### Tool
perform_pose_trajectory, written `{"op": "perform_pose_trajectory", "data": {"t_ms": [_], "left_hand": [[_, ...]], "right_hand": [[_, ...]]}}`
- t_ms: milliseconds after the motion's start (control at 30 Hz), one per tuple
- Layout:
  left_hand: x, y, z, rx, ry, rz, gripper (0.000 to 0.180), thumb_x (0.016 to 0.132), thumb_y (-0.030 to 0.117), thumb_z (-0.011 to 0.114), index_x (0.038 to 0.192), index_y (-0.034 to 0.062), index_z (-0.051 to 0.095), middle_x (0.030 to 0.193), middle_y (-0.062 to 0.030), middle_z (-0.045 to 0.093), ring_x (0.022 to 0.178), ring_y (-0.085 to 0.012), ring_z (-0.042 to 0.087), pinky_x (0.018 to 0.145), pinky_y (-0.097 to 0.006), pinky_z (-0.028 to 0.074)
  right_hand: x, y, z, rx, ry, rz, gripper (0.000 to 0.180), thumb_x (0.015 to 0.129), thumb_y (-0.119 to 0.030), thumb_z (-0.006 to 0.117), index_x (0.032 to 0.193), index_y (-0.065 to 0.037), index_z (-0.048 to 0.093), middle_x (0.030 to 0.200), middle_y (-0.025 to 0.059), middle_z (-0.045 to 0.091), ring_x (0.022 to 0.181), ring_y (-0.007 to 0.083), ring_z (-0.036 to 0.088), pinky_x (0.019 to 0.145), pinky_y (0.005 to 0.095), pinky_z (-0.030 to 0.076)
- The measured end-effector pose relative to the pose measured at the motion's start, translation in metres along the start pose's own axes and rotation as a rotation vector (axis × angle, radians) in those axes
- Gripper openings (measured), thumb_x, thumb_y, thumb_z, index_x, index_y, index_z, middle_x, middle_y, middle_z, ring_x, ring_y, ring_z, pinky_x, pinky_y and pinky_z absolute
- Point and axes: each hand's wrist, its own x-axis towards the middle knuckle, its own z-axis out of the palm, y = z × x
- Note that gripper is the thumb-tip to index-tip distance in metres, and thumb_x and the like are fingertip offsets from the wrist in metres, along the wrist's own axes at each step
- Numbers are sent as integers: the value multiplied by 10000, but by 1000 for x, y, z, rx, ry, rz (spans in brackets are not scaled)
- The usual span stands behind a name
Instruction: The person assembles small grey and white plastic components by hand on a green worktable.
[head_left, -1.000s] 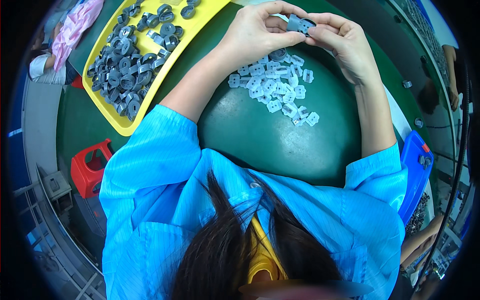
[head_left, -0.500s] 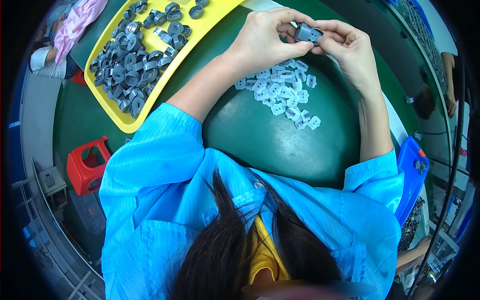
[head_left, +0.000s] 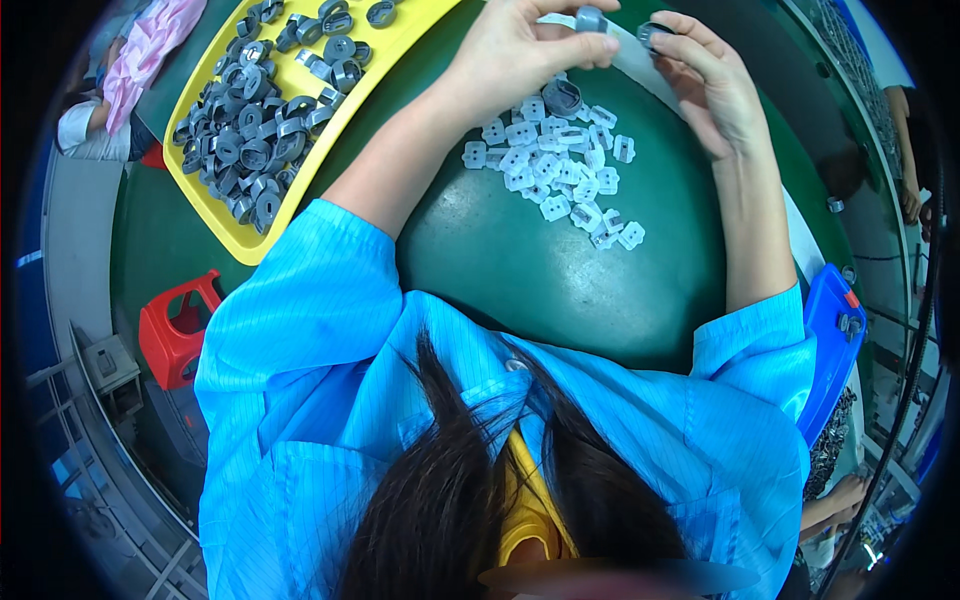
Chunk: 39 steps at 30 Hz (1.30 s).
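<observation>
At the top of the view my left hand pinches a small grey plastic part between thumb and fingers. My right hand, a short gap away, grips a dark round plastic part at its fingertips. Below them a pile of small translucent white plastic pieces is spread on the green table. One dark grey round part lies at the pile's far edge, under my left hand. The yellow tray to the left holds many loose grey round parts.
A red plastic stool stands at the left. On the right, a blue tray holds a few grey parts, beside a heap of small dark pieces. Other people's arms show at the right edge; pink cloth is at upper left.
My hands, which met at one grey part, have separated, each now with a part. The left moved up and left. A dark round part now shows at the pile's far edge.
</observation>
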Motion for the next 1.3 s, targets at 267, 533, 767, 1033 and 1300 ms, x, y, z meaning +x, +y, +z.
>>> {"op": "perform_pose_trajectory", "data": {"t_ms": [267,533,767,1033,1300], "left_hand": [[7,-6,-18,-70,150,-101,331,890,69,646,1194,-10,539,1001,-88,629,879,-143,625,789,-249,501],[-4,-7,-6,531,197,24,330,769,2,727,1071,15,595,816,-8,614,669,-73,546,605,-224,476],[-3,-2,7,677,233,105,322,752,12,741,1033,-7,585,800,-16,613,643,-53,527,597,-211,474],[-4,2,25,542,237,66,331,790,35,718,1091,-13,588,1001,-95,702,836,-115,690,730,-234,539],[-4,-9,22,564,252,293,214,805,31,693,993,1,596,831,-111,671,732,-171,679,663,-296,554]], "right_hand": [[6,3,-30,-1344,547,-511,346,827,-180,701,1151,-75,641,906,-5,655,841,82,583,747,233,461],[-33,-23,58,-1043,-209,-65,212,738,-188,766,833,-15,685,651,64,619,594,148,583,576,299,471],[-27,-26,33,-1012,-206,21,259,731,-168,772,902,6,685,704,76,656,633,138,610,610,280,485],[-20,-12,46,-403,112,-168,196,780,-127,773,894,15,702,788,61,685,709,98,630,670,223,510],[-24,-17,54,-829,201,-289,178,746,-201,786,799,-42,728,635,-31,588,575,47,460,532,223,355]]}}
